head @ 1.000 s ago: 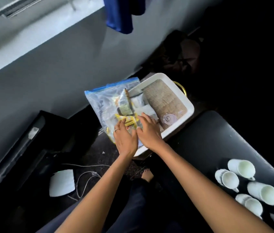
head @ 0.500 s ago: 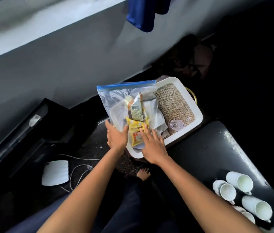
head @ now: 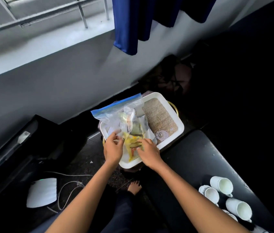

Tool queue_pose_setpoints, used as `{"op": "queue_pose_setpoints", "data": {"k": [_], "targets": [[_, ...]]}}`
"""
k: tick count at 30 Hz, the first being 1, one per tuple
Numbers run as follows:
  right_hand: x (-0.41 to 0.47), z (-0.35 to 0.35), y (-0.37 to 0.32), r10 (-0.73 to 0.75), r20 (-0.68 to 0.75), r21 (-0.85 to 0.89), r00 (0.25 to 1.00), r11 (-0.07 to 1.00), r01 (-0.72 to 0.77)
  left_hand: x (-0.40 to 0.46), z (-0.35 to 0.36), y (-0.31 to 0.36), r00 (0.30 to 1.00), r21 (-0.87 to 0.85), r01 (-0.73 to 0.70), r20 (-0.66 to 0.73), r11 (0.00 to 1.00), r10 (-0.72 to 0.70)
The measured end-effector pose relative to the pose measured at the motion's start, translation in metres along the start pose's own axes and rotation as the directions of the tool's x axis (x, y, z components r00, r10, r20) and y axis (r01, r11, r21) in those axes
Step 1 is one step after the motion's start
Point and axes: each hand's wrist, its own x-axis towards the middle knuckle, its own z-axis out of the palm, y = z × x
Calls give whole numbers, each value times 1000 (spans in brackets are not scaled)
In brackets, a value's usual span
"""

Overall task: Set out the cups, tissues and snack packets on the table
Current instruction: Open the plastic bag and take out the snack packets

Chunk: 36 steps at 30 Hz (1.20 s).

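A clear zip bag (head: 116, 113) with a blue seal strip lies over the left part of a white tray (head: 180, 130). Yellow snack packets (head: 132, 145) and silver wrappers show through the plastic. My left hand (head: 113, 148) pinches the bag's near left corner. My right hand (head: 148, 153) grips the bag's lower right edge over the yellow packets. Several white cups (head: 222, 184) lie on their sides on the dark table (head: 193, 157) at the lower right. I see no tissues clearly.
A burlap mat (head: 159, 117) and a small clear glass (head: 161, 135) lie in the tray. A white device (head: 42, 192) with cables rests on the dark floor at left. A grey wall, a window ledge and a blue curtain (head: 132, 27) stand behind. My bare foot (head: 134, 187) is below the tray.
The bag has gone from held upright to lying lower over the tray. Both hands shifted to its near edge, the right one now gripping it instead of resting flat.
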Motion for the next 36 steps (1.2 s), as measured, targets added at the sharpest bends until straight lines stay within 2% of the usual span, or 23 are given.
{"op": "queue_pose_setpoints", "data": {"k": [2, 5, 10, 15, 22, 25, 29, 33, 36], "targets": [[-4, -14, -14, 39, -75, 223, 996, 975, -22, -12, -1, 5, 993, 98, -115, -4, 989, 116], [-8, -36, -39, 82, -106, 479, 991, 878, -21, -27, -1, 13, 959, 227, -274, -12, 935, 284], [-10, -64, -70, 290, -102, 727, 952, 675, -128, -47, 0, 25, 837, 347, -537, 104, 769, 538], [-15, -78, -67, 411, -54, 781, 910, 585, -218, -58, 1, 27, 683, 429, -718, 284, 547, 673], [-27, -76, -52, 414, 96, 837, 905, 459, -299, -63, -8, 19, 528, 474, -820, 414, 320, 741], [-35, -78, -57, 391, 171, 805, 905, 474, -356, -62, -13, 13, 501, 458, -845, 497, 276, 709], [-37, -70, -60, 384, 74, 772, 920, 562, -297, -67, -19, 10, 500, 483, -849, 598, 216, 627], [-40, -67, -60, 362, -93, 771, 928, 616, -163, -66, -22, 14, 515, 501, -832, 542, 237, 664], [-42, -71, -63, 371, -79, 807, 925, 569, -160, -64, -27, 22, 445, 506, -846, 497, 169, 745]]}}
